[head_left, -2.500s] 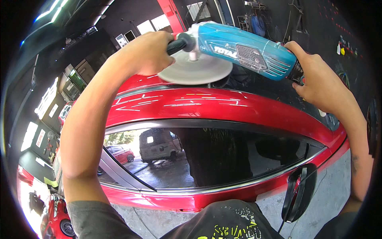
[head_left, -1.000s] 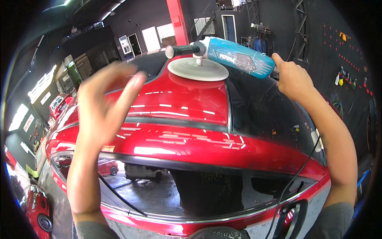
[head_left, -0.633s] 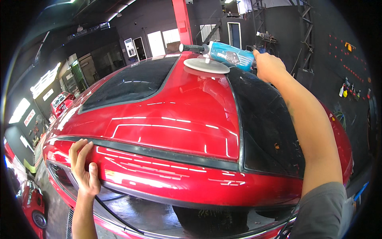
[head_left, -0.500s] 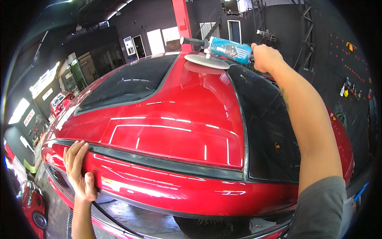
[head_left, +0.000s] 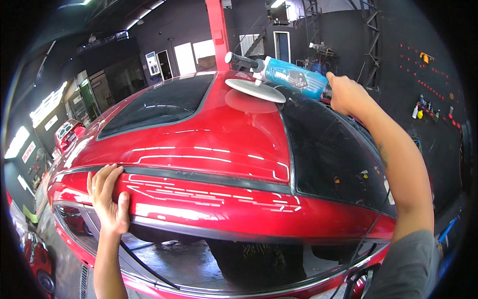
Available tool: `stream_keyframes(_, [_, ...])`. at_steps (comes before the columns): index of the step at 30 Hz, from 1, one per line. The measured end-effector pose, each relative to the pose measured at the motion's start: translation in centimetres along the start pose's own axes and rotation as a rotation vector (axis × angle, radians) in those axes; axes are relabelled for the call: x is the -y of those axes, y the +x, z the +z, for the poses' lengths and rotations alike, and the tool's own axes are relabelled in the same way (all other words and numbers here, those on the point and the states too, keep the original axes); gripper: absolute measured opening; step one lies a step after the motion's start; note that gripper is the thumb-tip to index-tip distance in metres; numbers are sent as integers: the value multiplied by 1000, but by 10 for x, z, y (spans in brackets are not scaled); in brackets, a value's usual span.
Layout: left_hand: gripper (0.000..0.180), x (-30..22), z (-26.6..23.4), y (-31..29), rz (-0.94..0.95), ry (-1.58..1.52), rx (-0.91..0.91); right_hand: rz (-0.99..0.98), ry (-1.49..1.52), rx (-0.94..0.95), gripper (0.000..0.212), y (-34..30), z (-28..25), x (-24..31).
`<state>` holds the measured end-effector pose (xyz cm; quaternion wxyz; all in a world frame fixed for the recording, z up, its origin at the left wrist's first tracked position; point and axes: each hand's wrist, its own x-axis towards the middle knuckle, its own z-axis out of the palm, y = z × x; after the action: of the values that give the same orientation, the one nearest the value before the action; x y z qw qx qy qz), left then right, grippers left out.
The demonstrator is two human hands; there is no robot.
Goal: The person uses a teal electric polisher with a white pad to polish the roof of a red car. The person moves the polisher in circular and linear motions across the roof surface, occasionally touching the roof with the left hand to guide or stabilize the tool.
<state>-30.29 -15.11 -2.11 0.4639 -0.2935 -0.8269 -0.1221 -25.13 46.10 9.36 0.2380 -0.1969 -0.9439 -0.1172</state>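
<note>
My right hand (head_left: 347, 94) is wrapped round the rear handle of a blue polisher (head_left: 296, 78) over the far part of a glossy red car roof (head_left: 234, 137). Its round white pad (head_left: 255, 90) tilts down to the right, close above its own reflection in the paint; whether it touches cannot be told. Sticking out to the left is the polisher's black front handle (head_left: 240, 61). My left hand (head_left: 108, 202) rests on the near roof edge with outstretched fingers at the black trim strip (head_left: 209, 177), holding nothing.
A dark sunroof (head_left: 162, 105) lies left of the pad, and dark windscreen glass (head_left: 333, 144) to its right. A thin dark cord (head_left: 371, 229) hangs by my right arm. Beyond stand a red post (head_left: 217, 37) and another red car (head_left: 37, 259) at lower left.
The polisher's pad tilts more, and the tool looks slightly nearer. My view has shifted, showing more of the side window. My left hand remains at the roof edge.
</note>
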Motion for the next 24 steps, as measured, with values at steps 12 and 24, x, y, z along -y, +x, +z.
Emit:
stream_keyframes(12, [49,-8,-7,-5,13,17,-32,52,0,-28,56,-228,-96,7])
stream_keyframes(24, [49,-12,-13,-8,-13,43,-2,96,11,32,73,-324,-141,11])
